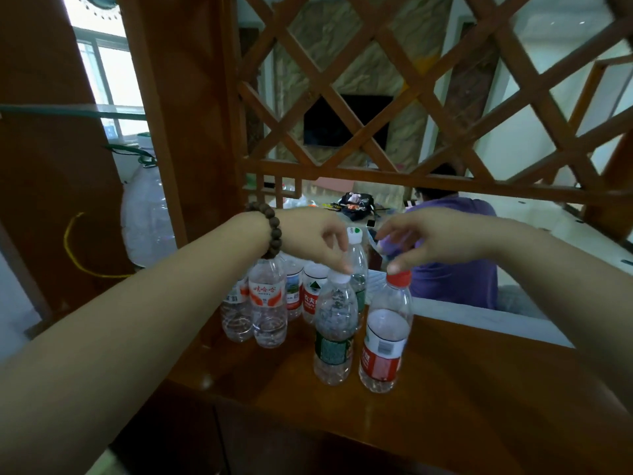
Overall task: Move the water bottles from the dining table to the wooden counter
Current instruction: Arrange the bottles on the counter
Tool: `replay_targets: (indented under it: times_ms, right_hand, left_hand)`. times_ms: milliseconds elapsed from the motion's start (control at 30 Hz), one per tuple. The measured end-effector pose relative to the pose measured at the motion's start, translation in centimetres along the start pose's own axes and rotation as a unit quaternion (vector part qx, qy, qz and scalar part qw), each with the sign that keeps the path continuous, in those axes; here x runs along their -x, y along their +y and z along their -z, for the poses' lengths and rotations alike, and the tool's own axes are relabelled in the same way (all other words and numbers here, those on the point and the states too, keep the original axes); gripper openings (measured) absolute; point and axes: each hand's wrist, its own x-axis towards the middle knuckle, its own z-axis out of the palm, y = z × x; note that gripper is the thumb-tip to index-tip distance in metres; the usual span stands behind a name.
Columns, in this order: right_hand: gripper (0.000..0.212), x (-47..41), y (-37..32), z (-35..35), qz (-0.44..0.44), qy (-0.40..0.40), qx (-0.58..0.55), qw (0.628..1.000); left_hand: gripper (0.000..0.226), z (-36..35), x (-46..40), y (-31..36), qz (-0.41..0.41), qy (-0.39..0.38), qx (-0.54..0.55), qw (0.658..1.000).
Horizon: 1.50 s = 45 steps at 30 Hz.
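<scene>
Both arms are reaching forward over the wooden worktop (462, 389), where the water bottles are standing upright in a loose cluster toward its far edge. The left hand (318, 234), wearing a dark beaded bracelet (272, 231) at the wrist, is hanging with its fingers curled downward, and its fingertips (344, 267) are touching the white cap of the green-labelled bottle (334, 337); whether they are actually pinching the cap cannot be told. The right hand (428, 240) is hovering with fingers loosely spread and bent, its thumb tip resting at the red cap of the red-labelled bottle (387, 341), with no firm pinch showing. These two bottles are standing side by side, just apart, nearest the front of the group.

Behind them a taller white-capped bottle (358, 265) is rising between the two hands. To the left, four more bottles are crowding together: a clear bottle with orange lettering (269, 306) in front, another clear one (236, 313) just beside it on its left, and two red-and-white labelled bottles (310, 296) behind, partly hidden under the left forearm.

Beyond the worktop's far edge a wooden lattice screen (411, 80) is standing, and through its lower opening a person in a purple shirt (455, 269) is sitting, back turned. A large clear water jug (147, 214) is showing at the left.
</scene>
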Motion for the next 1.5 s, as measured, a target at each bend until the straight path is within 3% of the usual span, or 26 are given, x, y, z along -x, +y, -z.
replay_targets:
  times_ms: [167, 300, 500, 933, 1500]
  right_hand:
    - [0.063, 1.6, 0.0, -2.7, -0.011, 0.005, 0.033, 0.999]
    - [0.047, 1.9, -0.3, -4.1, -0.012, 0.069, 0.062, 0.996]
    - [0.045, 0.7, -1.3, -4.6, -0.003, 0.104, 0.032, 0.994]
    - [0.037, -4.2, -3.4, -5.6, -0.006, 0.148, 0.002, 0.989]
    - [0.042, -5.0, -3.3, -5.4, -0.002, 0.13, 0.02, 0.991]
  left_hand:
    - [0.062, -2.5, -0.1, 0.4, -0.015, 0.013, -0.07, 0.997]
    - [0.049, -2.8, 0.8, -0.1, -0.022, 0.039, -0.051, 0.998]
    - [0.047, -1.5, 2.0, -1.6, -0.002, 0.082, -0.046, 0.996]
    - [0.045, -1.5, 0.8, -3.7, 0.035, 0.099, -0.069, 0.992]
    - [0.05, -2.2, 0.4, -4.3, 0.072, 0.119, -0.061, 0.988]
